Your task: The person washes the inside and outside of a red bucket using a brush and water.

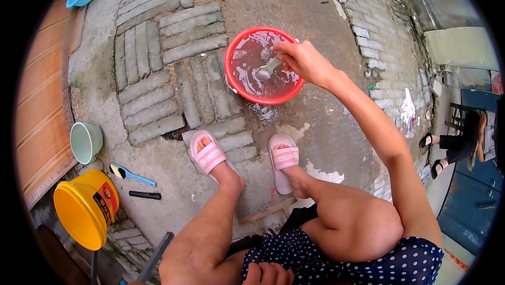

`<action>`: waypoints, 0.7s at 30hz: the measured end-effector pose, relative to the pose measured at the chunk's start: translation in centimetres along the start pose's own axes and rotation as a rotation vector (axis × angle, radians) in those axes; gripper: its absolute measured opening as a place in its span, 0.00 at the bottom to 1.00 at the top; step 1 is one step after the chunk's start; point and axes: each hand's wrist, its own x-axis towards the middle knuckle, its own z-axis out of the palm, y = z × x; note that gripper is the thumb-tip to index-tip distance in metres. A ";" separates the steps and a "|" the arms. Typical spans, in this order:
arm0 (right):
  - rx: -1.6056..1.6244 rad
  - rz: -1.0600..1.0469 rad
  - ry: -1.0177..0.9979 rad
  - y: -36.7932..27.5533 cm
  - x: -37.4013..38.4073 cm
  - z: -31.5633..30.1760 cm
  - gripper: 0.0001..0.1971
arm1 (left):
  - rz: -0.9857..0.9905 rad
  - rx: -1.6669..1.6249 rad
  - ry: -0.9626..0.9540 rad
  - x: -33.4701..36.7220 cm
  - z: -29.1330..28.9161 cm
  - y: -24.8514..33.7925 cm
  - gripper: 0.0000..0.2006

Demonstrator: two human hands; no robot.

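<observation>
in the upper centre of the frame, our right hand (305, 63) was closed, its fingers and thumb pinched round a small pale-handled tool (273, 64), the tool's lower end at the murky water (247, 79) inside a red basin (264, 99). rounded lumps (240, 54) showed in that water. at the lower edge, our left hand (268, 275) lay with bent fingers by the dotted cloth (363, 268); we could not tell whether it held anything. at lower left was a yellow bucket (76, 209), near a blue-handled brush (138, 176) and a black pen-shaped object (144, 195).
</observation>
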 end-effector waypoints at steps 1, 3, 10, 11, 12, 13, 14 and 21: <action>0.004 0.001 -0.002 -0.1 0.9 -0.2 0.10 | 0.002 0.002 0.004 0.0 -0.1 0.0 0.23; -0.093 -0.162 -0.055 0.0 2.6 -0.9 0.11 | 0.001 0.007 0.004 0.1 -0.3 -0.1 0.23; -0.685 -0.418 -0.073 5.7 2.7 -2.9 0.08 | -0.004 -0.013 -0.015 0.0 -0.3 -0.6 0.25; -0.685 -0.420 -0.074 6.2 1.9 -2.7 0.08 | -0.004 -0.002 -0.010 0.1 -0.2 -0.5 0.25; -0.726 -0.367 -0.162 6.3 0.8 -2.1 0.06 | -0.006 0.003 -0.007 0.1 -0.3 -0.6 0.25; -0.766 -0.313 -0.250 6.1 -0.3 -1.5 0.05 | -0.004 0.004 0.001 0.1 -0.4 -0.6 0.25; -0.750 -0.290 -0.299 5.8 -1.2 -0.8 0.04 | -0.005 0.007 0.005 0.2 -0.5 -0.5 0.25; -0.173 -0.063 -0.411 -0.8 -2.9 4.6 0.06 | -0.005 0.019 0.016 0.2 -0.6 -0.3 0.25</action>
